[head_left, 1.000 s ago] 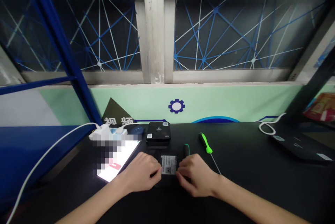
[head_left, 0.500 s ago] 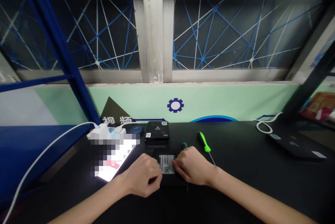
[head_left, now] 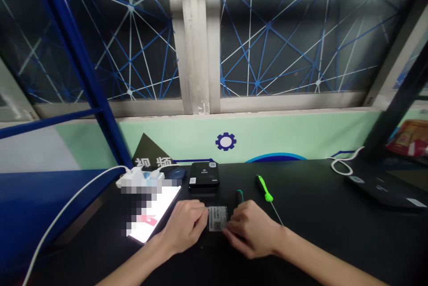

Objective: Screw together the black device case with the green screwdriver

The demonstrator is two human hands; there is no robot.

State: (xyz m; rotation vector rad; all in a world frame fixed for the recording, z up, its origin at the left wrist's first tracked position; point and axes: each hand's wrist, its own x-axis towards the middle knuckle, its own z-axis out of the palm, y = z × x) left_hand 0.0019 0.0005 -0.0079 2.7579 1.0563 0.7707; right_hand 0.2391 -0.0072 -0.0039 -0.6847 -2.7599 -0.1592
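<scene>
Bare, slender forearms (head_left: 310, 259), narrower at the wrists (head_left: 278, 240); bare left grip (head_left: 187, 225), bare right grip (head_left: 250, 229)

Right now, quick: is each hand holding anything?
Left hand: curled at the labelled black box, left side; grip unclear.
Right hand: curled at its right side; grip unclear too.

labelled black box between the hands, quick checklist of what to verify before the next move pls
1. Left hand at the left side of the black box: ok.
2. Right hand at its right side: ok.
3. Printed label facing up between the hands: ok.
4. Bright green screwdriver away from the black box: ok, it lies to the right.
5. Dark-handled tool free of the right hand: cannot tell, the hand hides part of it.
6. Firm grip on the black box: cannot tell, its edges blend into the dark table.
</scene>
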